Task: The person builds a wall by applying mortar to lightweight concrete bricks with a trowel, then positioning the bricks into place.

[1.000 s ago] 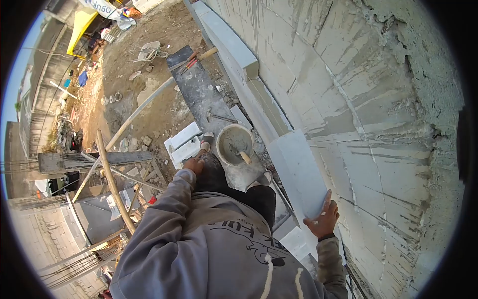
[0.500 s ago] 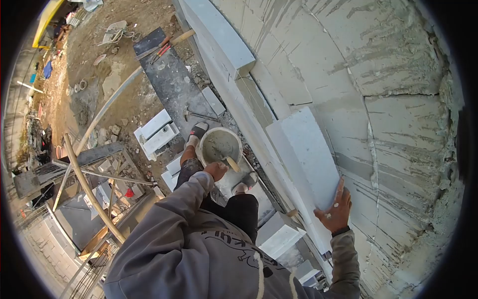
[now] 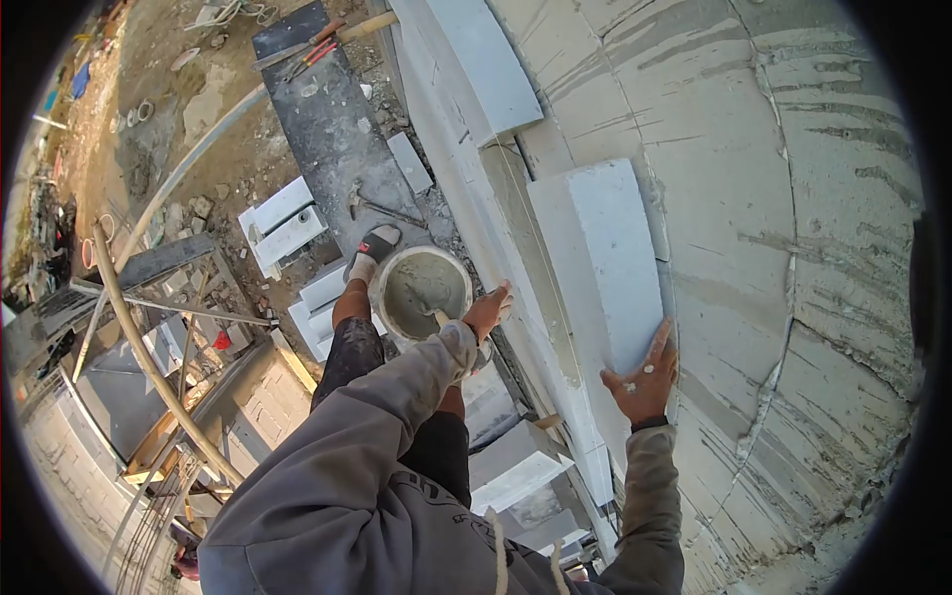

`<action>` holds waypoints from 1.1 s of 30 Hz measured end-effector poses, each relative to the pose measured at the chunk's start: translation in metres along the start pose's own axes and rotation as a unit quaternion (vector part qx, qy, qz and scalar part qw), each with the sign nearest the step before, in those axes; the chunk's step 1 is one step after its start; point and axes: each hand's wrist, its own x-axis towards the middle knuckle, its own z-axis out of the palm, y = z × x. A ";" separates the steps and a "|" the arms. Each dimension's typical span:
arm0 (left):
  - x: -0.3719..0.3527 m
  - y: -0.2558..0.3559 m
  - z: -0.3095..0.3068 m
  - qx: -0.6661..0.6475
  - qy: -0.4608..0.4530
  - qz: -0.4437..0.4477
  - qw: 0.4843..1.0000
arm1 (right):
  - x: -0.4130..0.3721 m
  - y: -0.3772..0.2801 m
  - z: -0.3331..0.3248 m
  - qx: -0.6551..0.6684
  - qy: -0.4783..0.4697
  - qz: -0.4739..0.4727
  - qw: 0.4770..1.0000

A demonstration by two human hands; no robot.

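A long white building block (image 3: pixel 610 263), looking like aerated concrete, lies along the wall top. My right hand (image 3: pixel 645 379) grips its near end, thumb on one side and fingers spread along the other. My left hand (image 3: pixel 488 309) is beside the wall's edge, fingers stretched towards it and apparently empty. Just left of that hand, a trowel's handle (image 3: pixel 441 317) sticks out of a round bucket (image 3: pixel 385 288) of grey mortar (image 3: pixel 424 286). Beyond the held block, another white block (image 3: pixel 486 69) sits in the same row, with grey mortar (image 3: pixel 521 198) and a string line between them.
A hammer (image 3: pixel 387 210) lies on a dark board (image 3: pixel 327 129), with red-handled pliers (image 3: pixel 315 58) farther along. More white blocks (image 3: pixel 283 226) are stacked left of my feet. Bamboo poles (image 3: pixel 149 337) cross at left. A large grey wall (image 3: pixel 734 248) rises at right.
The held block has moved up the row, narrowing the gap to the other block, with my right hand still at its end. My left hand has left the trowel handle and moved right.
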 end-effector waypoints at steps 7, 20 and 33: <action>0.052 0.014 0.023 -0.078 -0.093 0.023 0.992 | 0.033 -0.010 0.049 0.044 -0.023 0.025 0.998; 0.105 0.023 -0.013 -0.255 -0.122 0.026 0.959 | 0.086 -0.008 0.127 0.029 -0.042 0.000 0.999; 0.087 0.012 0.030 -0.091 -0.018 0.091 0.992 | 0.098 -0.026 0.080 -0.001 -0.077 -0.014 0.997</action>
